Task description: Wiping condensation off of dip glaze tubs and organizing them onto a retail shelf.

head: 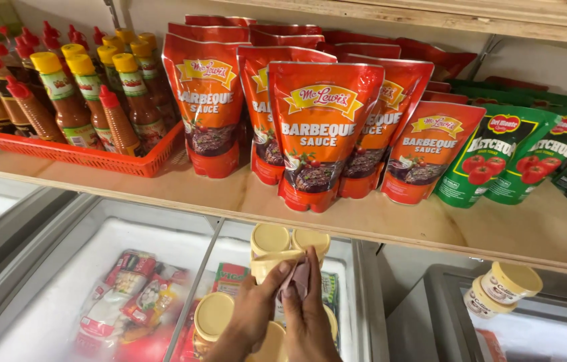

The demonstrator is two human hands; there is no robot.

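Below, both hands (282, 305) apparently steady upright yellow-lidded tubs (289, 247), lids facing up.

Above the fingers (288, 268) runs a long pale wooden shelf board (390, 218). Straight above them on it stand orange-red plastic sauce pouches (322, 134), upright in rows. Up and to the left of the fingers sits a red plastic mesh basket (89, 155), filled with brown sauce bottles with yellow and red caps (69, 94). To the upper right, green ketchup pouches (491, 157) stand beside the orange ones.
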